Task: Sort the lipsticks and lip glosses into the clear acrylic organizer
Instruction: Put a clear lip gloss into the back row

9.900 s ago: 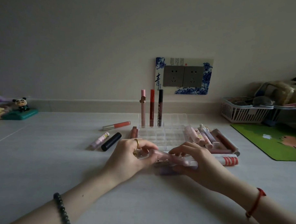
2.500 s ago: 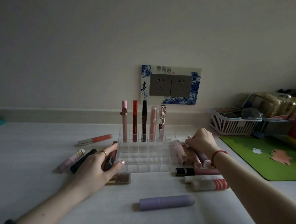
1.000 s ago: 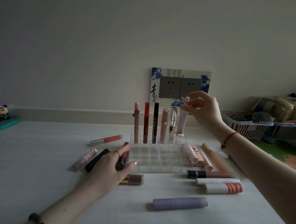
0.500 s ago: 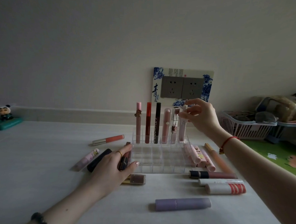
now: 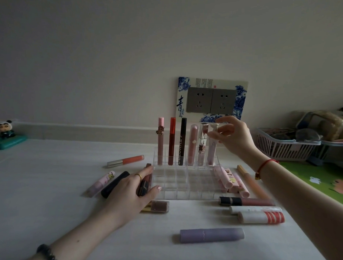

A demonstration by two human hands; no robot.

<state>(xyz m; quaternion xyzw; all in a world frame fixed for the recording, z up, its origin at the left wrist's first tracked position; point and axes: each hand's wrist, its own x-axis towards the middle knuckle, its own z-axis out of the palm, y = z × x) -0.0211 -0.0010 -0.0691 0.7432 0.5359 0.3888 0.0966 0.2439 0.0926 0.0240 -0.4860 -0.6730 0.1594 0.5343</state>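
The clear acrylic organizer (image 5: 184,186) stands mid-table, and several tall glosses fill its back row. My right hand (image 5: 234,138) pinches the white top of a pale lilac gloss (image 5: 212,150), which stands in the rightmost back slot. My left hand (image 5: 133,192) rests flat against the organizer's left wall, partly over a dark lipstick (image 5: 144,184). Loose tubes lie around: an orange gloss (image 5: 126,160), a black lipstick (image 5: 114,184), a purple tube (image 5: 211,235), a red-striped white tube (image 5: 261,217).
Several pink tubes (image 5: 231,181) lie heaped at the organizer's right. A white basket (image 5: 282,147) and a green mat (image 5: 318,179) sit at the right. A panda figure (image 5: 3,128) stands far left. A decorated socket plate (image 5: 211,100) hangs on the wall.
My right hand took a pale gloss from the right-hand heap, raised it over the organizer and lowered it into the back row's rightmost slot. My left hand has stayed against the organizer.
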